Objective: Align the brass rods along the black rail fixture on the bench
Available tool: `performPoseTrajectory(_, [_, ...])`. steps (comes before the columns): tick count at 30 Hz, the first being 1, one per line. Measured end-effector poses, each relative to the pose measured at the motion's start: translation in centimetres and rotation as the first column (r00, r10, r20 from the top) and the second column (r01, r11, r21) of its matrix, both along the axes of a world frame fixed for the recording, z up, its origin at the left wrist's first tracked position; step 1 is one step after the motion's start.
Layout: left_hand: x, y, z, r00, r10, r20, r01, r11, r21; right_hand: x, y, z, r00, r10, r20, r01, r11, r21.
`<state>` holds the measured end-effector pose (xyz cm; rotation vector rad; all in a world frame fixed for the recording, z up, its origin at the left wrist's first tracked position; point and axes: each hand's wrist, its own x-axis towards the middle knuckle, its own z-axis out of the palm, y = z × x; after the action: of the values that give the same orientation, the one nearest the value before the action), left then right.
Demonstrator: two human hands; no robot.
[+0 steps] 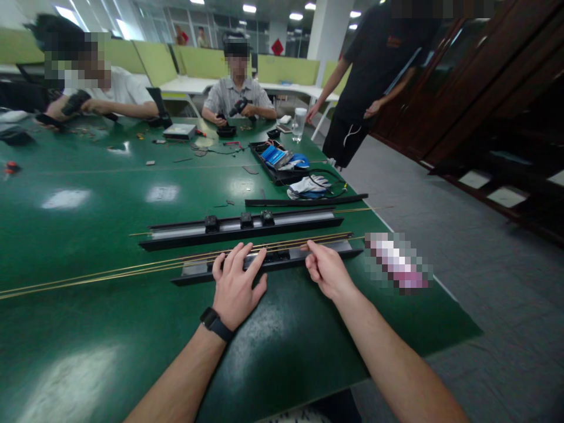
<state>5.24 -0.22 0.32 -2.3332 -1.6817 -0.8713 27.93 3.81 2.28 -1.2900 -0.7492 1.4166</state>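
My left hand (238,282), a dark watch (215,323) on its wrist, lies palm down with fingers spread over a black channel with a pale inner face (194,268). Its fingertips rest on or just above several long, thin brass-coloured rods (132,270), which run along the channel and far off to the left. Farther right, my right hand (328,270) has its fingers curled and its index fingertip at a rod, seemingly pinching it. Small dark parts sit inside the channel, partly behind my left hand. Beyond it lies a second channel (304,223) holding three black blocks (247,221).
A black strip (304,201), gloves (308,186) and a black tray (282,176) lie farther back on the green table (88,235). A clear cup (298,124) stands near the right edge. Two seated people hold power drills; another person stands at right. A blurred pink item (396,261) lies right.
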Motion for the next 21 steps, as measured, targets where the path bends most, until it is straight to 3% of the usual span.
performPoseTrajectory(4, [0.04,-0.05,0.14,1.0,-0.002,0.006,0.002,1.0,-0.002,0.31,0.15,-0.08,0.999,-0.048,-0.012,0.048,0.999,-0.005])
performPoseTrajectory(21, [0.11,0.01,-0.04,1.0,0.002,0.027,-0.001,1.0,-0.018,0.29,-0.08,-0.04,1.0,0.015,0.017,-0.015,1.0,0.016])
